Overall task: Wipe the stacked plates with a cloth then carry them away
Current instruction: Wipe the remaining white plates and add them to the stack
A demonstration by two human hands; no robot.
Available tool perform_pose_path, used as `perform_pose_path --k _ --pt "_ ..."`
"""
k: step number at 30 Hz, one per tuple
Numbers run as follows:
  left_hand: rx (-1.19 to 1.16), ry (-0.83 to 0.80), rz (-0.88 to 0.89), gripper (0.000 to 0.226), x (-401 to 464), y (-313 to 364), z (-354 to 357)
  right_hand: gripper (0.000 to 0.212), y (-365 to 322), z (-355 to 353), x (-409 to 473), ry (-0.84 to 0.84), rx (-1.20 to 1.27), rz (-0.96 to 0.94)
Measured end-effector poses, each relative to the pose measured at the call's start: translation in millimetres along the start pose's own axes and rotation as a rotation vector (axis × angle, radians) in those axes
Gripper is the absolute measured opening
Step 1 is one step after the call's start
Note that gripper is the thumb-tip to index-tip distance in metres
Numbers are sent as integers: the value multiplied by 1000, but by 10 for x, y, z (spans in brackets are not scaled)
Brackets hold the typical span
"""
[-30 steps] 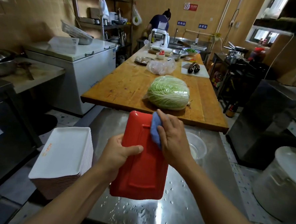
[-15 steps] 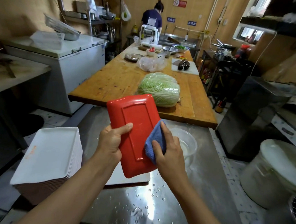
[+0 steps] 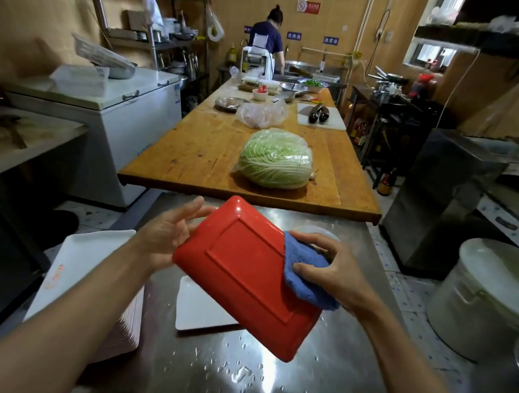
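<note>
Red plate [image 3: 247, 274] underside up, blue cloth [image 3: 305, 275] pressed on it

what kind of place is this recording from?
Most likely a commercial kitchen's prep area. Signs: a long wooden prep table carrying a wrapped napa cabbage and metal bowls, a wet stainless steel counter, and a tall stack of white rectangular plates beside it.
</note>
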State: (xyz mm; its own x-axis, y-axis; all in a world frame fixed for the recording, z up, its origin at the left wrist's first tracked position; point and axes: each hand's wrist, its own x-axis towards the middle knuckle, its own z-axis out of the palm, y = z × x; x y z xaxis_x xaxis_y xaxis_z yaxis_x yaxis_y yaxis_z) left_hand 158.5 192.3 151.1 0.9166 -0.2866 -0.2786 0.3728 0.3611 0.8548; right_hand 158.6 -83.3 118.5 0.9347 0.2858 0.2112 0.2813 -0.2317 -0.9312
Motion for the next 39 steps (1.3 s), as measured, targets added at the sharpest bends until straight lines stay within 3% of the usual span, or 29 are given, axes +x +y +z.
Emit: perform_pose_path --k 2,4,8,11,16,21,25,27,35,39 --pt "257 -97 -74 80 -36 0 1 47 -35 -55 50 -53 -74 6" --pt "382 -63 -60 90 -48 -53 49 50 -102 -74 105 -81 -134 12" --pt "355 43 75 45 -88 -137 73 50 -240 -12 198 -61 -405 -76" --pt "359 112 117 53 -97 -193 109 51 -322 202 273 -30 -608 -161" --pt "286 195 137 50 -115 -244 99 48 -351 371 373 -69 -742 -266" --pt "131 289 88 50 -135 -307 -76 40 -209 146 268 -33 -533 -168" --pt "-14 427 -16 18 -90 -375 -86 44 -101 202 139 -20 -475 -103" --pt "-79 484 -57 13 -68 -373 -76 47 -55 259 71 -13 -467 -106" --pt "-231 492 16 18 -75 -403 112 52 25 540 -127 100 -835 -238" --pt "-241 465 97 15 -93 -474 247 56 -76 848 -163 25 -866 -299"
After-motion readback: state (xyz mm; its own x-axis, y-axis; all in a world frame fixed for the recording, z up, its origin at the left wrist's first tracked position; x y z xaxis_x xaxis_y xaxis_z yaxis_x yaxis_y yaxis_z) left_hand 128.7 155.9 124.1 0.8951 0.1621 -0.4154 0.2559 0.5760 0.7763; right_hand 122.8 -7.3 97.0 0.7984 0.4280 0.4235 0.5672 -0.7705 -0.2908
